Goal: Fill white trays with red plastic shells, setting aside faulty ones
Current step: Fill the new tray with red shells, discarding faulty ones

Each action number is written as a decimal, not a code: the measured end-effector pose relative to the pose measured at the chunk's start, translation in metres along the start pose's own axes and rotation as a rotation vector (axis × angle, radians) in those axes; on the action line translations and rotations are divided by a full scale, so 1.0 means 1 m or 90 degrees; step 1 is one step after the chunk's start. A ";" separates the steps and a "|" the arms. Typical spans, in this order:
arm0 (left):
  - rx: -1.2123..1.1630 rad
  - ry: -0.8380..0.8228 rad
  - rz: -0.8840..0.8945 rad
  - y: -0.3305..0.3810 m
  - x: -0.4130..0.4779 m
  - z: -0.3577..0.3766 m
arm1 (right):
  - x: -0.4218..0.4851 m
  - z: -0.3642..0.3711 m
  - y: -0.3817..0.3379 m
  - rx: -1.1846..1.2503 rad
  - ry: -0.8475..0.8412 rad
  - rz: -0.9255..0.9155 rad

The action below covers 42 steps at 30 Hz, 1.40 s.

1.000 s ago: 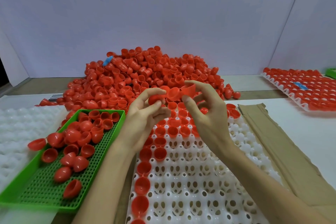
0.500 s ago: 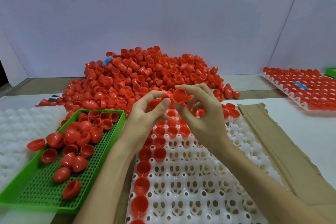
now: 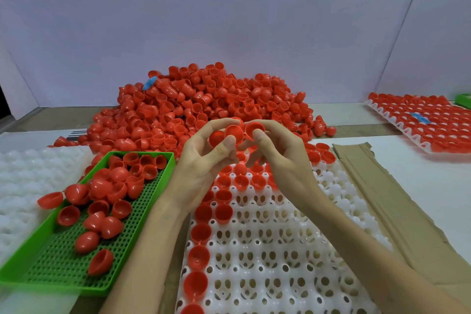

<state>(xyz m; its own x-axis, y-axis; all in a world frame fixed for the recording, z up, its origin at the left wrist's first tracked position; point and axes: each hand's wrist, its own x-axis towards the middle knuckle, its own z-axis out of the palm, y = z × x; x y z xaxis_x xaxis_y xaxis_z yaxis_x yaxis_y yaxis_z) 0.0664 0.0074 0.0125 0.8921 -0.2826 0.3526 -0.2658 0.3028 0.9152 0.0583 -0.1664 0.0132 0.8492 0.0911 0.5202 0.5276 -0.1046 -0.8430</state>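
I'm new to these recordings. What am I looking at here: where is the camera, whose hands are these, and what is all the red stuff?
There is no machine here. A person works with bare hands, and the single picture comes from a camera worn on their head, looking forward and down. The left hand and the right hand each pinch red shells, small plastic half cups, raised above the table. Below them lies a white tray with rows of sockets; its left column and far rows already hold shells. To the left, a green tray holds loose shells, probably the faulty ones. Behind is a big pile of shells, likely unsorted. At the far right lies a filled tray. Brown cardboard lies beside the white tray.
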 end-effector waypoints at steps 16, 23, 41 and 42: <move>-0.011 -0.038 -0.010 -0.003 0.001 0.002 | 0.001 -0.002 -0.001 0.001 0.052 -0.004; -0.047 -0.038 -0.026 -0.002 0.000 0.005 | -0.002 -0.004 -0.001 -0.062 0.118 -0.042; -0.090 0.234 -0.065 -0.006 0.005 -0.008 | -0.012 0.009 -0.013 -0.252 -0.383 -0.043; -0.090 0.239 -0.066 -0.006 0.005 -0.009 | -0.013 0.010 -0.015 -0.252 -0.405 -0.033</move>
<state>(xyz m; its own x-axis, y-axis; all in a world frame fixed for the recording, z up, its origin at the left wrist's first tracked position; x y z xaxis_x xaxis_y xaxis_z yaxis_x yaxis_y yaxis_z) 0.0755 0.0119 0.0070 0.9898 0.0252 0.1401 -0.1377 0.4191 0.8974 0.0398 -0.1559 0.0175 0.7100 0.6474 0.2771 0.6368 -0.4222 -0.6452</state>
